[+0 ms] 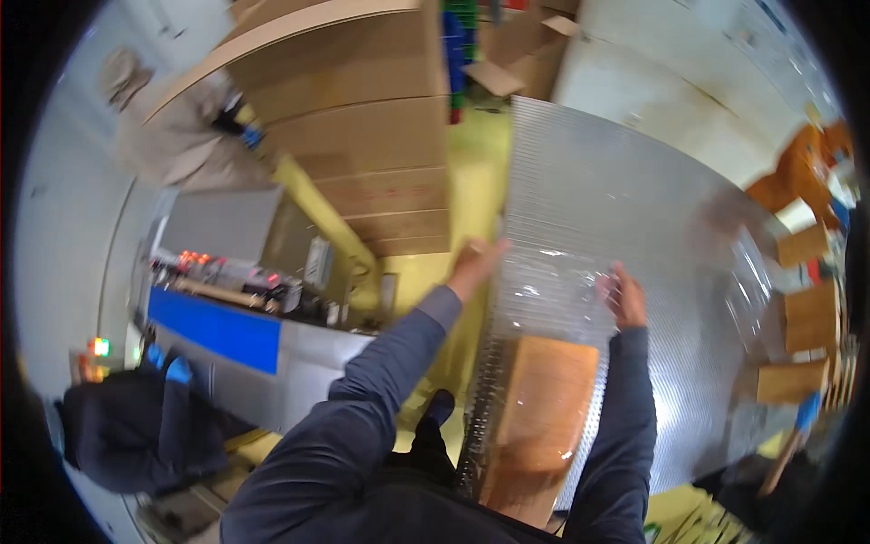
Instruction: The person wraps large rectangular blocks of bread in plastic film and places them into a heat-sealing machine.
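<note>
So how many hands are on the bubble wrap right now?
2. The left hand grips the left edge of the bubble wrap; the right hand presses on the sheet above the brown box. No other hands show on it.

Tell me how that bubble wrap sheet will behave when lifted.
The bubble wrap sheet is probably floppy: it crumples and folds where the left hand and right hand grip it. Likely light for its size, being thin and see-through over the brown box.
</note>
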Action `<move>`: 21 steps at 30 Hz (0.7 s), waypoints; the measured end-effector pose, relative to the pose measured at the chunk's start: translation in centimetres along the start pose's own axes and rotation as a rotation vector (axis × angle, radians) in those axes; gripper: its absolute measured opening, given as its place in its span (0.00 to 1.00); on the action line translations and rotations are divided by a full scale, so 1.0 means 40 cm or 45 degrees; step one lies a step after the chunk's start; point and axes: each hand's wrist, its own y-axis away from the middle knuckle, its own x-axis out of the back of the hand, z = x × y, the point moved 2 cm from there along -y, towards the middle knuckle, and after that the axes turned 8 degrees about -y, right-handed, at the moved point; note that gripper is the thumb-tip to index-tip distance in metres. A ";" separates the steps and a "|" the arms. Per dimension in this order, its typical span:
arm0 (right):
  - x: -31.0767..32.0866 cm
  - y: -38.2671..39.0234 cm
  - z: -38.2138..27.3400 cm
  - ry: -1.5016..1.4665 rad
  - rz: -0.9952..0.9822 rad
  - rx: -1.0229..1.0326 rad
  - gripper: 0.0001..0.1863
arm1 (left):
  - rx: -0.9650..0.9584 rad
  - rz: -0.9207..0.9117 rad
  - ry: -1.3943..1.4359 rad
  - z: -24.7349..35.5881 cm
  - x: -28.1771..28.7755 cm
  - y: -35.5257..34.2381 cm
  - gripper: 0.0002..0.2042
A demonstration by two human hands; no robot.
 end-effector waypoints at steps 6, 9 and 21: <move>0.158 -0.100 0.077 -0.178 -0.114 0.265 0.18 | -0.051 -0.100 0.473 0.019 -0.095 0.134 0.10; 0.103 -0.007 0.076 -0.016 -0.006 0.244 0.20 | -0.100 0.116 0.503 -0.035 -0.046 0.107 0.19; -0.016 0.192 0.320 -0.609 -0.165 0.075 0.21 | -0.049 0.095 0.674 -0.111 -0.084 0.320 0.14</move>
